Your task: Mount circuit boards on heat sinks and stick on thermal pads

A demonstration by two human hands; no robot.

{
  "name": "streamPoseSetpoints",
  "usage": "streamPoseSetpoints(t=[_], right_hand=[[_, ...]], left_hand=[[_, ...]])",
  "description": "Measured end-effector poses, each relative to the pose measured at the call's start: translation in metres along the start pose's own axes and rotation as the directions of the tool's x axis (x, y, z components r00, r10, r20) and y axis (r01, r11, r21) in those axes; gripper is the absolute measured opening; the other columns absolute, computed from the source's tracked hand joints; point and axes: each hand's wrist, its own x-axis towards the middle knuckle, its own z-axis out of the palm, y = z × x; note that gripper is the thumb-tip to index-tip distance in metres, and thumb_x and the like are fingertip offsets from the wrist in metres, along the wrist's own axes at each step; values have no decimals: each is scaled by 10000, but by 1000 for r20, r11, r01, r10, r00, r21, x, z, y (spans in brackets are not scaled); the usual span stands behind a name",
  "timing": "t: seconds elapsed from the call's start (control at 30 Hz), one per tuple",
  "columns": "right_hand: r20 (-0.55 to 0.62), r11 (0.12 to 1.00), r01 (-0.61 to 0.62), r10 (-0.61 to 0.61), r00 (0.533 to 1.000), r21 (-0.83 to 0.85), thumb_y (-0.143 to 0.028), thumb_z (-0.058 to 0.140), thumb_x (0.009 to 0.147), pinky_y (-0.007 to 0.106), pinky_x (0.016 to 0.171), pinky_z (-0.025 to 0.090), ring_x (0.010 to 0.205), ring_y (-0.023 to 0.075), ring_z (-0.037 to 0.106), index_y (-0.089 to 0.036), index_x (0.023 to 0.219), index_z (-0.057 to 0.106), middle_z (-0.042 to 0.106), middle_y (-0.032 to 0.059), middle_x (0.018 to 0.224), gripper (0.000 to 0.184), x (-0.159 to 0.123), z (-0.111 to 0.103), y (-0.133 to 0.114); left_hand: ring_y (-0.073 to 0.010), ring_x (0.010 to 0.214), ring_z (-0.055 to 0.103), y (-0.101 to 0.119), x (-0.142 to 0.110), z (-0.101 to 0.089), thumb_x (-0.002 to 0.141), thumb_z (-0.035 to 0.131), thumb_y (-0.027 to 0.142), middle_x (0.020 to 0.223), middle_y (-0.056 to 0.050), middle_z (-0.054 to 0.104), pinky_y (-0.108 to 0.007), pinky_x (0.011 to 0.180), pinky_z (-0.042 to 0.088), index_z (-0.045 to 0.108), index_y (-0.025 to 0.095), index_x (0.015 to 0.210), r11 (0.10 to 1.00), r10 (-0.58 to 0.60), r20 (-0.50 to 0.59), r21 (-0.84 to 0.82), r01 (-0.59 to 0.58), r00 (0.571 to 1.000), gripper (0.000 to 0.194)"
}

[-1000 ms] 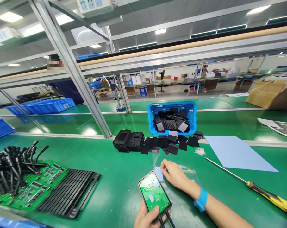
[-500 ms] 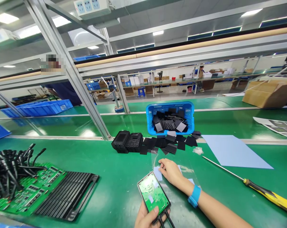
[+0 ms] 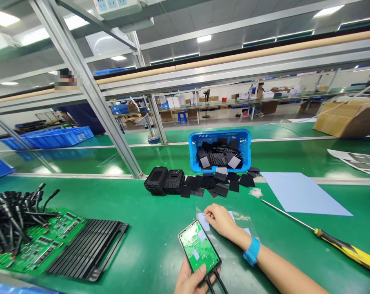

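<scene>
My left hand (image 3: pixel 192 275) is wrapped round the lower end of a black housing with a green circuit board (image 3: pixel 199 249) in it. Two small light-blue pads lie on the board, and black cables leave the housing near my thumb. My right hand (image 3: pixel 218 217), with a blue wristband (image 3: pixel 251 250), is closed in a pinch at the edge of a light-blue pad (image 3: pixel 204 222). That pad lies on a clear plastic film (image 3: pixel 240 218) on the green bench. Other light-blue pads are partly hidden under my right hand and wrist.
Behind my hands are loose black plates (image 3: pixel 220 190), stacked black housings (image 3: pixel 156 181) and a blue basket (image 3: pixel 220 169) of black plates. A screwdriver (image 3: pixel 340 248) and a light-blue sheet (image 3: pixel 305 194) lie right. Circuit boards with cables (image 3: pixel 47 241) and a ribbed black panel (image 3: pixel 87 249) lie left.
The view has shifted slightly. Both hands keep nearly the same place, the left on the housing and the right at the pad on the film.
</scene>
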Motion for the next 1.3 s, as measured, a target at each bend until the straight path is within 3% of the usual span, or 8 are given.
streamPoseSetpoints(t=[0.3, 0.43, 0.53, 0.67, 0.9, 1.03, 1.17, 1.3], right_hand=[[57, 968, 114, -130, 990, 223, -150, 488, 862, 302, 725, 399, 761, 186, 542, -208, 761, 540, 610, 14, 793, 127, -15, -13, -8], [40, 908, 54, -77, 996, 415, -271, 415, 905, 308, 726, 441, 772, 181, 583, -212, 755, 498, 636, 22, 802, 181, -15, -15, -5], [1, 845, 18, -22, 1000, 535, -412, 413, 914, 294, 653, 453, 680, 170, 566, -219, 777, 466, 562, -8, 694, 243, -20, -21, -5], [23, 782, -6, -10, 1000, 624, -568, 486, 890, 260, 580, 432, 598, 139, 512, -207, 826, 509, 489, -40, 655, 367, -46, -36, -13], [170, 678, -100, -38, 985, 728, -539, 631, 844, 261, 638, 400, 684, 146, 495, -185, 899, 607, 550, -8, 745, 359, -93, -36, -16], [159, 706, -87, -38, 986, 703, -528, 623, 846, 266, 639, 375, 675, 149, 472, -184, 870, 595, 531, -16, 724, 345, -98, -28, -11], [146, 792, -48, -53, 988, 609, -497, 578, 875, 260, 595, 329, 621, 140, 427, -180, 833, 598, 498, -30, 663, 320, -98, -28, -10], [130, 831, -18, -66, 989, 557, -474, 553, 890, 258, 572, 312, 590, 135, 403, -189, 830, 608, 475, -43, 632, 297, -99, -29, -10]], left_hand=[[-320, 854, 730, -3, 3, -4, 555, 863, 131, 967, -114, 766, -432, 803, 563, 444, 208, 1378, 999, 19, 18, 32, -19, 1000, 926], [-303, 839, 730, -1, -1, 0, 549, 872, 167, 956, -105, 768, -437, 820, 554, 517, 210, 1316, 998, 13, 61, 59, -17, 998, 846], [-284, 815, 729, 2, -6, 4, 562, 867, 195, 950, -113, 766, -424, 801, 556, 548, 184, 1262, 994, 17, 78, 104, -25, 997, 769], [-268, 824, 725, 2, -13, 8, 602, 846, 221, 962, -100, 759, -354, 725, 556, 549, 184, 1214, 982, 61, 70, 173, -73, 996, 681], [-239, 844, 699, -12, -13, 18, 636, 837, 310, 1102, -85, 711, -259, 589, 521, 503, 245, 1269, 935, 148, 168, 296, -193, 975, 718], [-267, 916, 683, -21, -7, 15, 655, 829, 360, 1153, -112, 689, -278, 598, 531, 458, 234, 1322, 918, 210, 186, 301, -260, 960, 774], [-278, 1019, 653, -26, -2, 7, 703, 796, 361, 1188, -132, 677, -340, 797, 538, 482, 201, 1312, 872, 294, 261, 321, -370, 919, 704], [-278, 1014, 657, -25, -4, 7, 717, 786, 348, 1176, -122, 687, -350, 822, 533, 483, 214, 1312, 842, 290, 300, 370, -392, 909, 681]])
